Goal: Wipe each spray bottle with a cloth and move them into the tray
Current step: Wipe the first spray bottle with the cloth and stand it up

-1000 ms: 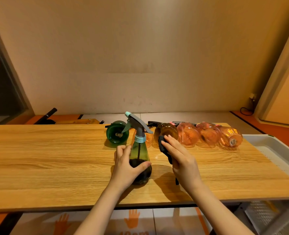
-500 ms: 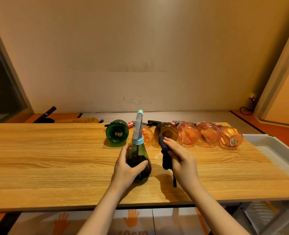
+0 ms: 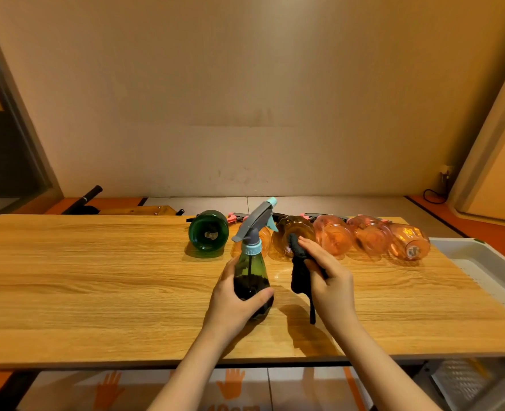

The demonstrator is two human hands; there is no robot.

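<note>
Lying on its side on the surface (image 3: pixel 97 277): green bottle (image 3: pixel 208 234). Gripping the upright green spray bottle (image 3: pixel 249 274): left hand (image 3: pixel 233 304), fingers clamped round its base. Pinching a dark cloth (image 3: pixel 300 271), seemingly just clear of that bottle: right hand (image 3: pixel 331 280). Resting in a row behind: orange bottles (image 3: pixel 373 240). Sitting far right: tray (image 3: pixel 482 262).

Bottles in a row on the desk

Upright green plastic spray bottle (image 3: pixel 250 269) stands before lying bottles (image 3: pixel 334 237); white plastic tray (image 3: pixel 488 262) at the wooden desk's (image 3: pixel 97 286) right.

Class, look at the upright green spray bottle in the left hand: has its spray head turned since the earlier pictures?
Yes. The upright green spray bottle has been rotated: its nozzle now points away, toward the wall; a second ago it pointed left.
</note>
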